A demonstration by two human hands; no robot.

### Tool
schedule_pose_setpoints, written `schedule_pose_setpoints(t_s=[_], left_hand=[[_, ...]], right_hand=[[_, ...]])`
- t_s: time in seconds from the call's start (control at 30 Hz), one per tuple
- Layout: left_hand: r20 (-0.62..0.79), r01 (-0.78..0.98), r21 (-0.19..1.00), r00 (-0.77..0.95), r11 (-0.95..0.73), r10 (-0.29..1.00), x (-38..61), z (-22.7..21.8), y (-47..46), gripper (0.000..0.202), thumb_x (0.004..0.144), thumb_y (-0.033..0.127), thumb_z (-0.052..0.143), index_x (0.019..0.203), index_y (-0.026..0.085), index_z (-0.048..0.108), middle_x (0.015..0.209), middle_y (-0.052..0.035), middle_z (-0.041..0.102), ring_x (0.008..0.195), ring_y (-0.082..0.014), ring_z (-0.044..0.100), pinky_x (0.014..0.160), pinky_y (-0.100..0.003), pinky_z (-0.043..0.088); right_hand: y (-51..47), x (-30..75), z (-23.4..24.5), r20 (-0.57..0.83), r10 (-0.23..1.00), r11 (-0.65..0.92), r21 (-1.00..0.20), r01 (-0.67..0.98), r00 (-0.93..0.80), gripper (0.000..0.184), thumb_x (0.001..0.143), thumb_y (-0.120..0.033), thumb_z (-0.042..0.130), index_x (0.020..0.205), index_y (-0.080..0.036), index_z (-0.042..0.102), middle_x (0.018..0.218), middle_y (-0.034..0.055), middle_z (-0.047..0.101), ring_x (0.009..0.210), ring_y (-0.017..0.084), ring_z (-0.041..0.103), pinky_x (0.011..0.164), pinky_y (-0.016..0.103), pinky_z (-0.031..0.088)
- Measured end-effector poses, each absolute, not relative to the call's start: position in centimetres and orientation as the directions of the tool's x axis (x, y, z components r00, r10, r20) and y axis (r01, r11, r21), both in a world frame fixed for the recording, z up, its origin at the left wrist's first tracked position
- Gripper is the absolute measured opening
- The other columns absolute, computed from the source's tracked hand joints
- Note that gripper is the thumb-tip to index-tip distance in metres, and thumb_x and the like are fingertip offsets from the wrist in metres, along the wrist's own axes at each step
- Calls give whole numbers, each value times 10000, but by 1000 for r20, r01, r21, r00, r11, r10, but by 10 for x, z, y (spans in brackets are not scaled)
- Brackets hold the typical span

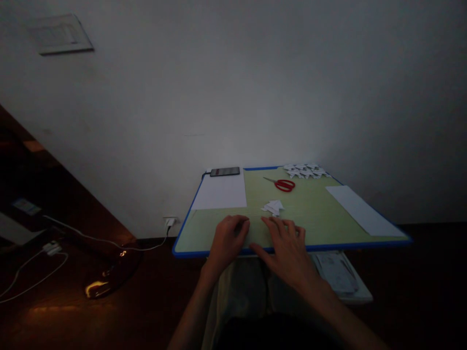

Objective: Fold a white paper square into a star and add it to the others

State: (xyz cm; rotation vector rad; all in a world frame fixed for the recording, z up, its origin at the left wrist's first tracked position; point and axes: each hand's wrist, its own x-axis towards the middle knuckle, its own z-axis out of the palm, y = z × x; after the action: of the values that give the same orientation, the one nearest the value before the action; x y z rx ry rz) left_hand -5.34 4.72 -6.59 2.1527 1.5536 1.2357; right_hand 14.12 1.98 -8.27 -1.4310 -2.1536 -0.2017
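My left hand (228,240) rests palm down on the near edge of a small green table with a blue rim (182,236), its fingers curled loosely with nothing visible in them. My right hand (286,245) lies beside it, fingers stretched flat on the tabletop, thumb over the edge. Just beyond my fingertips sits a small pile of folded white paper pieces (273,207). Red-handled scissors (282,184) lie further back in the middle.
A white sheet (222,192) and a dark phone (224,171) lie at the table's back left. Several folded paper pieces (305,170) sit at the back right; another white sheet (363,211) lies along the right side. White cables (109,240) run across the dark floor at left.
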Motion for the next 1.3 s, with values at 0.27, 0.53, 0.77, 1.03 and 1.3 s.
schedule_pose_setpoints(t_s=[0.27, 0.53, 0.77, 1.03, 1.3], left_hand=[[504, 682, 595, 95, -425, 858, -53, -65, 46, 152, 1000, 234, 619, 977, 205, 767, 939, -73, 811, 837, -219, 741, 803, -345, 561], [511, 682, 589, 102, -434, 854, -53, -65, 47, 156, 994, 225, 621, 980, 193, 773, 923, -81, 806, 843, -231, 741, 800, -359, 561], [517, 677, 592, 98, -438, 851, -53, -66, 47, 149, 994, 218, 625, 977, 199, 772, 929, -77, 810, 859, -232, 744, 804, -360, 566], [507, 680, 592, 103, -433, 856, -53, -65, 47, 152, 996, 231, 625, 976, 205, 773, 924, -73, 811, 860, -233, 746, 813, -363, 565], [491, 680, 605, 91, -415, 866, -53, -65, 47, 167, 1004, 248, 618, 990, 200, 777, 926, -77, 804, 864, -238, 742, 790, -361, 562]], right_hand=[[35, 133, -77, 497, 838, 344, -156, 926, -228, 692, 1043, -660, 500, 1519, -160, 547, 1603, 225, 541, 1343, 421, 499, 1035, 595, 402], [39, 124, -76, 457, 864, 296, -119, 948, -212, 683, 1071, -633, 449, 1528, -135, 550, 1548, 243, 594, 1290, 438, 532, 994, 600, 401], [33, 122, -79, 448, 862, 324, -123, 938, -239, 588, 1089, -553, 470, 1525, -165, 546, 1472, 206, 654, 1242, 403, 554, 984, 587, 406], [57, 141, -71, 465, 871, 238, -126, 963, -155, 689, 1028, -687, 511, 1446, -148, 610, 1571, 236, 566, 1332, 441, 505, 992, 596, 408], [69, 156, -66, 440, 890, 185, -105, 977, -121, 727, 1002, -717, 527, 1445, -146, 611, 1577, 241, 558, 1280, 443, 527, 974, 590, 411]])
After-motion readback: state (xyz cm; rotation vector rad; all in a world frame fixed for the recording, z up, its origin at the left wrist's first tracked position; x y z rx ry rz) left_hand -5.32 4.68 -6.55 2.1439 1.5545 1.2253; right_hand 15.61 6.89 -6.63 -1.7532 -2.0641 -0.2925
